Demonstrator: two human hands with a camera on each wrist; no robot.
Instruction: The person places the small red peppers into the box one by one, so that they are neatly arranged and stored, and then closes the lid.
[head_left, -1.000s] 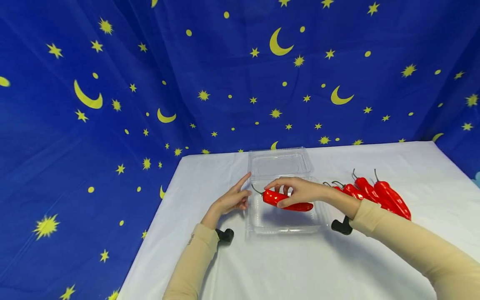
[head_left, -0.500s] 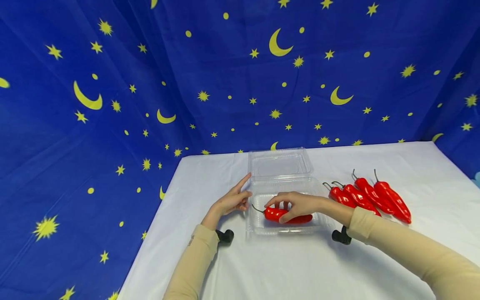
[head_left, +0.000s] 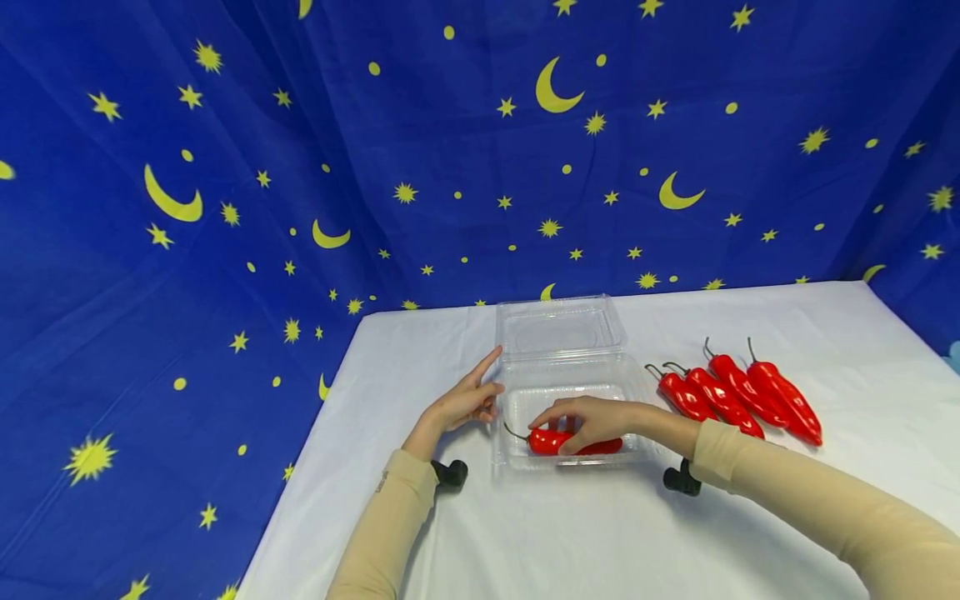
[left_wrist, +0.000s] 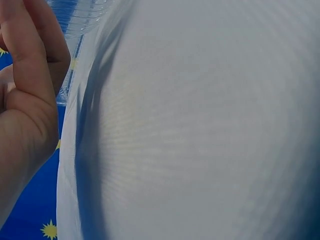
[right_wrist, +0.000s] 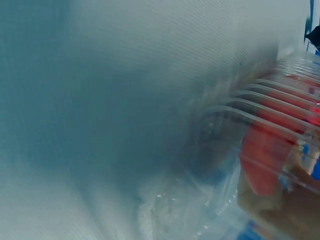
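Observation:
My right hand [head_left: 596,417] grips a shiny red chili pepper [head_left: 542,442] with a thin dark stem, its thumb on the near side. The pepper lies crosswise in the near part of a clear plastic clamshell container [head_left: 573,390], stem to the left. In the right wrist view the red pepper [right_wrist: 265,157] shows through the ribbed clear wall. The container's lid [head_left: 558,327] lies folded back on the far side. At the container's left edge, my left hand [head_left: 463,402] touches with a straight index finger and the thumb; the other fingers are bent.
Several more red chili peppers [head_left: 738,390] lie side by side to the right of the container, stems pointing away. A white cloth [head_left: 525,533] covers the table. Behind it hangs a blue curtain [head_left: 450,133] with yellow moons and stars.
My right hand has lowered the pepper from above the container and brought it nearer, down into the near part. My left hand has stayed at the left edge.

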